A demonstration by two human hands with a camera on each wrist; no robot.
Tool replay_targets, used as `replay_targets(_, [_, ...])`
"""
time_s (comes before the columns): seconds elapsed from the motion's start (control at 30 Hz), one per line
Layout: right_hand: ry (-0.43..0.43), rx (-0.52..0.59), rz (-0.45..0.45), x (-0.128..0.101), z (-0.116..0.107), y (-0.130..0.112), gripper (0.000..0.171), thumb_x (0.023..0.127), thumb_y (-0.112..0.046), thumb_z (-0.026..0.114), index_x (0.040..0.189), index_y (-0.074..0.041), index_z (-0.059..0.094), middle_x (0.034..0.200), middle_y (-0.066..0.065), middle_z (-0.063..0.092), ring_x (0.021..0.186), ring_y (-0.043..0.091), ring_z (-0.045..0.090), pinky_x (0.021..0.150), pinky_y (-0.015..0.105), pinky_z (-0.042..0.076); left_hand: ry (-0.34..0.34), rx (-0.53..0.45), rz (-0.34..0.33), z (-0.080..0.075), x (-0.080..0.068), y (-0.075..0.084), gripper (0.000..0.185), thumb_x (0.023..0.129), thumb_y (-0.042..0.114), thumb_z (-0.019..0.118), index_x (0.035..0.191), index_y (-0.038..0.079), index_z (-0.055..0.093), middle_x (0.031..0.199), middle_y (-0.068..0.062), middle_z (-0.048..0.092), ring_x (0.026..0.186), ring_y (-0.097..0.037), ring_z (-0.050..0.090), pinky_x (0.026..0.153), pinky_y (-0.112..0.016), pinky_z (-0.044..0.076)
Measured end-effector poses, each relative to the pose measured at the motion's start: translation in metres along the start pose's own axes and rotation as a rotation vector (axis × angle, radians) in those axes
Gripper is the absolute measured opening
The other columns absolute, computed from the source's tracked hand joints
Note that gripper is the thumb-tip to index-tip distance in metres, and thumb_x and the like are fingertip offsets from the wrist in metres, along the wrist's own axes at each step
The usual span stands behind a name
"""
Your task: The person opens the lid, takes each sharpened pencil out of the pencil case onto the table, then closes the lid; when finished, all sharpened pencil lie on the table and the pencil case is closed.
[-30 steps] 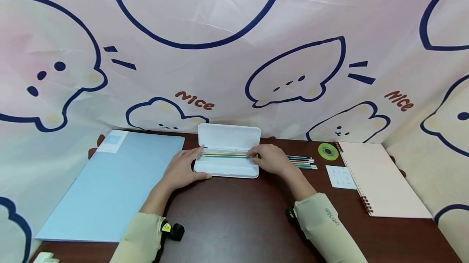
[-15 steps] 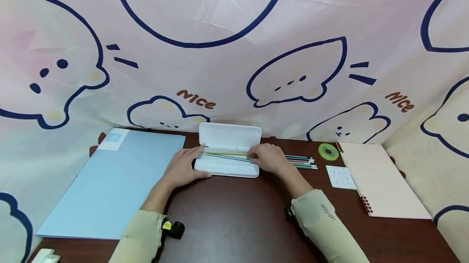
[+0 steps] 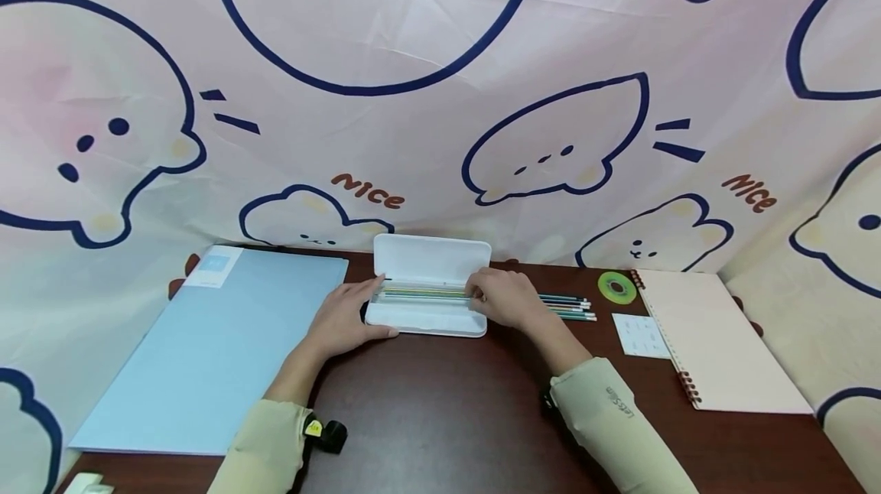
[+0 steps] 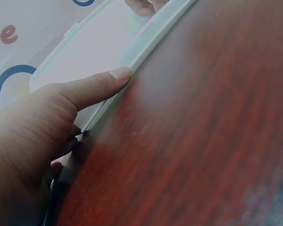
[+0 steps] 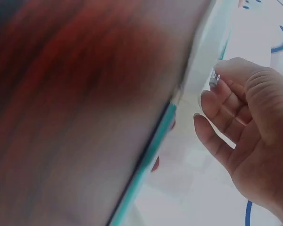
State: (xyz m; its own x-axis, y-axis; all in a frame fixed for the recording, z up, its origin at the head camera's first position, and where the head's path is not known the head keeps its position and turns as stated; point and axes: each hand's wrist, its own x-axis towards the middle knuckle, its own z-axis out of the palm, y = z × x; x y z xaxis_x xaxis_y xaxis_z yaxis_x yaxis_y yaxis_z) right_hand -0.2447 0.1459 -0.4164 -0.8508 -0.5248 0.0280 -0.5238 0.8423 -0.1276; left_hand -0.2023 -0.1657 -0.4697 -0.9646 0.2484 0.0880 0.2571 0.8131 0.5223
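Observation:
A white pencil case (image 3: 427,323) lies with its lid raised at the back of the table. Several pencils (image 3: 421,291) lie lengthwise inside it. My left hand (image 3: 346,316) holds the case's left end, its thumb (image 4: 101,87) along the front wall and its fingers around the corner. Over the right end, my right hand (image 3: 505,298) pinches a pencil by its silvery end (image 5: 214,80) between thumb and fingers. That hand hides the right ends of the pencils in the case. More pencils (image 3: 574,316) lie on the table just right of it, one green-blue (image 5: 148,157) up close.
A large light-blue folder (image 3: 220,356) covers the left side. To the right are a green disc (image 3: 616,288), a small white card (image 3: 640,335) and a spiral notebook (image 3: 723,341). A white object (image 3: 88,483) sits at the lower left. Patterned cloth (image 3: 413,142) hangs close behind the case.
The pencil at my right hand slanted toward the case's front half a second ago; now it lies nearly in line with the others. My left hand stays on the case.

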Motion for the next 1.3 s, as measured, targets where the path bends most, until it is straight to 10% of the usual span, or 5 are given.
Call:
replay_targets(0.57, [0.121, 0.201, 0.093, -0.067, -0.025, 0.072, 0.01, 0.099, -0.02, 0.067, 0.106, -0.02, 0.074, 0.098, -0.003, 0.075, 0.076, 0.011, 0.058, 0.072, 0.035, 0.052, -0.003, 0.009, 0.01, 0.0, 0.0, -0.001, 0.105, 0.076, 0.061, 0.08, 0.159, 0.017, 0.035, 0.157, -0.01, 0.047, 0.14, -0.037, 0.043, 0.116, -0.06, 0.032])
replay_targets(1.3, [0.038, 0.223, 0.192, -0.131, -0.019, 0.119, 0.007, 0.099, -0.015, 0.065, 0.099, -0.018, 0.071, 0.082, -0.007, 0.066, 0.07, 0.008, 0.054, 0.065, 0.028, 0.048, 0.004, 0.008, 0.017, 0.001, 0.0, -0.001, 0.105, 0.076, 0.062, 0.08, 0.159, 0.017, 0.036, 0.157, -0.011, 0.047, 0.14, -0.037, 0.043, 0.116, -0.061, 0.031])
